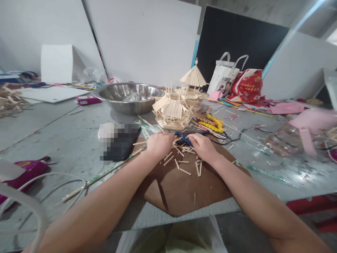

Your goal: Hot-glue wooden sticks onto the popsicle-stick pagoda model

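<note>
Your left hand (162,143) curls down at the near side of the stick model (172,109), its fingertips just beside one end of the blue tool (184,136); they are hidden, so you cannot tell whether they pinch anything. Your right hand (202,144) is bent inward with its fingertips against that same tool, which lies between your hands at the far part of the brown sheet (210,186); whether those fingers clamp it, you cannot tell. Cut short sticks (185,172) scatter below your hands. The yellow tool (213,124) lies beyond your right hand, and the metal bowl (126,108) stands left of the model.
</note>
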`<state>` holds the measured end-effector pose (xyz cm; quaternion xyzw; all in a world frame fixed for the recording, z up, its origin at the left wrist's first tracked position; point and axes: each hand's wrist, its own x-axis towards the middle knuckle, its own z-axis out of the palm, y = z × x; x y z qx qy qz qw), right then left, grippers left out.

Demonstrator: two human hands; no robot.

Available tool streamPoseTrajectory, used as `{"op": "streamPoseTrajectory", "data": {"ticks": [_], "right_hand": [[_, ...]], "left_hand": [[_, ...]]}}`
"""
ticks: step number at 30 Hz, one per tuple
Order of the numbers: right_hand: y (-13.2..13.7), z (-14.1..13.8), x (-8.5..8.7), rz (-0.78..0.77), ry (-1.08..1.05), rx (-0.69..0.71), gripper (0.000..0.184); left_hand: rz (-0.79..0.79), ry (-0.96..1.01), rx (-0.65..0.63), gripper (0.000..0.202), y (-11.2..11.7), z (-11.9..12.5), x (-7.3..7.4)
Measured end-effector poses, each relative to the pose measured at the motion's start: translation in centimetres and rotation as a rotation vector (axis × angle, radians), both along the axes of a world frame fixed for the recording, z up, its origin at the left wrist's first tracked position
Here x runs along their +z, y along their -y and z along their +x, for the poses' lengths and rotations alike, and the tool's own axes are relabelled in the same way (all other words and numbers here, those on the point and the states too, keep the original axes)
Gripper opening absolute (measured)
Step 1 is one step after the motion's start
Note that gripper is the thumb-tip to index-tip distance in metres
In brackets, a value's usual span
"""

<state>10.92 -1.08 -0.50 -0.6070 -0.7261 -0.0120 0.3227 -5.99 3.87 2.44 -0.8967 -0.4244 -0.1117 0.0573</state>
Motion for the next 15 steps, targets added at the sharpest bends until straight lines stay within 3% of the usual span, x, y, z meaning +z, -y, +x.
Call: {"op": "streamPoseTrajectory", "data": {"ticks": [4,8,11,15], "right_hand": [[-0.3,0.3,-0.3,-0.004,-0.181,0.037,0.022],[-0.3,0.2,0.0,-0.055,-0.706,0.131,0.016],[-0.3,0.0,0.6,-0.136,-1.081,0.155,0.014],[-0.2,-0.2,1.0,-0.179,-1.251,0.148,0.017]], "left_hand": [[0.092,0.066,-0.012,0.026,-0.3,-0.2,-0.5],[0.108,0.259,-0.126,0.028,-0.3,0.1,-0.8],[-0.069,0.429,-0.2,0.026,0.0,0.6,-0.9],[-0.409,0.605,-0.218,0.027,0.6,1.2,-0.6]]}}
